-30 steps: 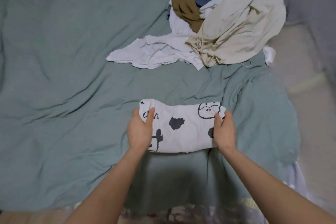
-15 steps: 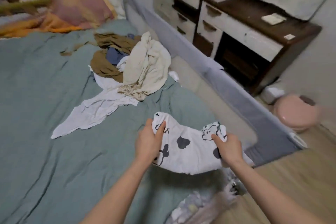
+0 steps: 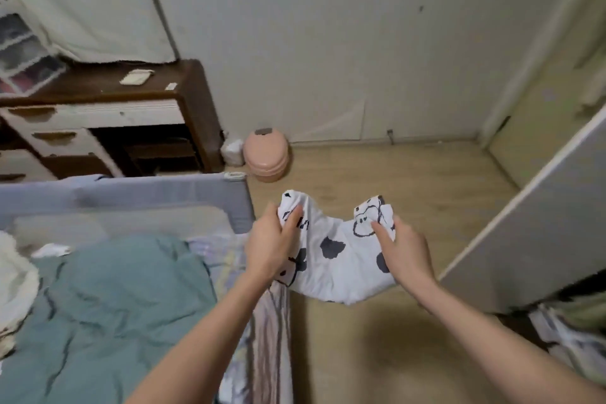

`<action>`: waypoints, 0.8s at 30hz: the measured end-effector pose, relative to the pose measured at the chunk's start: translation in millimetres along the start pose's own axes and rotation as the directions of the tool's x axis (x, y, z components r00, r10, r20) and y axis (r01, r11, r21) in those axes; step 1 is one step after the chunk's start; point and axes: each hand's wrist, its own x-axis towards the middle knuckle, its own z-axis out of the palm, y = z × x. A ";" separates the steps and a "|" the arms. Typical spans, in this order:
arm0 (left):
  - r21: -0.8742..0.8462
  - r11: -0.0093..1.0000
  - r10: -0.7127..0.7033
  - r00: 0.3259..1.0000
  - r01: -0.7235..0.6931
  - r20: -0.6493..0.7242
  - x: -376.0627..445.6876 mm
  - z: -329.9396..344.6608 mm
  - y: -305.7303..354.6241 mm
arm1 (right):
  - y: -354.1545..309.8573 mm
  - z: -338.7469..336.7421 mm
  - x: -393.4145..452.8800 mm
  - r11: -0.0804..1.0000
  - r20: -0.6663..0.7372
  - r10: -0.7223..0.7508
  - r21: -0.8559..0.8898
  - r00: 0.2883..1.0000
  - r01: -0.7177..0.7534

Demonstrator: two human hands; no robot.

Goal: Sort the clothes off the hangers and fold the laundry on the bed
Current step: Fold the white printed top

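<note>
Bedding (image 3: 108, 298) in teal fills eight o'clock; a grey rail (image 3: 131, 193) edges it at nine. Folded printed garment (image 3: 337, 256) hangs dead centre over the floor, off the bed. Left hand (image 3: 272, 246) and right hand (image 3: 403, 256) each pinch one end. Folding looks done; next comes carrying it flat and setting it down without unfolding.

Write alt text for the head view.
Two hands, left hand and right hand, hold a folded white cloth with black cartoon prints in the air over a wooden floor, beside a bed with green bedding.
</note>
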 end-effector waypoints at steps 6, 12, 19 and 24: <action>-0.041 0.950 0.310 0.917 -0.310 0.252 -46.2 113.2 155.9 | 97.8 -147.6 -26.4 0.981 -0.294 0.169 -0.040 0.941 -0.188; -0.208 0.831 0.557 0.776 -0.516 0.297 -112.9 204.7 306.8 | 172.1 -303.0 -56.3 0.947 -0.571 0.187 -0.112 0.800 -0.302; -0.336 0.613 0.790 0.552 -0.715 0.267 -154.5 263.6 454.1 | 228.2 -438.9 -74.7 0.903 -0.713 0.375 0.137 0.593 -0.407; -0.380 0.505 0.854 0.386 -0.775 0.348 -168.2 321.9 515.1 | 307.7 -454.7 -96.7 0.555 -0.416 0.831 0.581 0.368 -0.595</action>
